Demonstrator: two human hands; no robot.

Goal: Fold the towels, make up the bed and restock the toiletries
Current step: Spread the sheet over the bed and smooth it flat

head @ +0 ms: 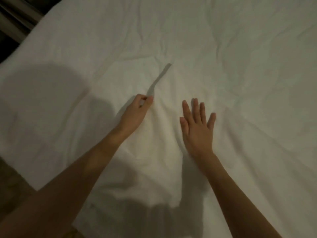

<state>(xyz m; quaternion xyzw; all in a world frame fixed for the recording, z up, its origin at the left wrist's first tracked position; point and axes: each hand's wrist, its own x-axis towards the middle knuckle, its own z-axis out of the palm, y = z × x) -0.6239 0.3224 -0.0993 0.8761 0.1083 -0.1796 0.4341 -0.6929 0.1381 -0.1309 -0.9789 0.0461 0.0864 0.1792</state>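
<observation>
Bed-making in hand, by the look of it: smoothing the wrinkled white cotton bed sheet [223, 48] that covers nearly the whole view.

Left hand [137, 110] curled, thumb and fingertips pinching what looks like a small raised fold of the sheet near its middle, probably to tug slack out of the creases running away from it. A thin grey streak just beyond that pinch, most likely a shadow; hard to say more.

Right hand [197, 127] just beside the left, flat on the sheet, fingers straight and spread, gripping nothing; likely pressing the cloth down as an anchor while the other side pulls.

Sheet's edge falling off toward the dark floor strip [12, 19] at the far left corner.

No containers visible: no towels, no toiletries, no basket or tray anywhere on the sheet. Those parts of the job not judgeable from here.
</observation>
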